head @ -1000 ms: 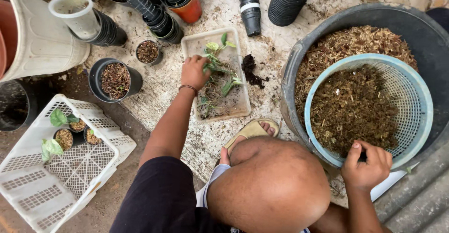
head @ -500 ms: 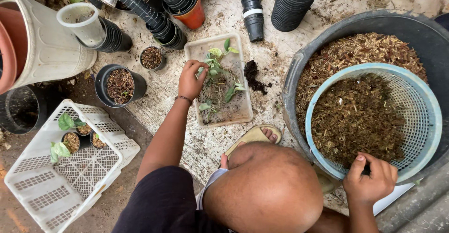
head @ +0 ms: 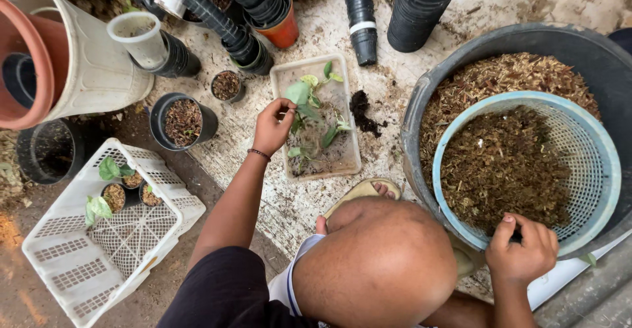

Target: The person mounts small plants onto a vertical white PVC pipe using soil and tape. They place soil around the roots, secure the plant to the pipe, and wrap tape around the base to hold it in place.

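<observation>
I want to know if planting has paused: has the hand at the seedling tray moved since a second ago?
No. The left hand stays at the left edge of the clear seedling tray, fingers at the green seedlings.

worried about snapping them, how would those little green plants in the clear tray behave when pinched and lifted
The seedlings look thin-stemmed and floppy, so they would probably droop from the left hand. Probably very light. Lying loose in the clear tray, they should lift freely, though stems may bruise.

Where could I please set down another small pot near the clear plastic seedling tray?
Bare concrete lies between the clear plastic seedling tray and the large black tub, below the dark soil clump. The top, around the stacked black pots, is crowded. The white crate has space.
</observation>
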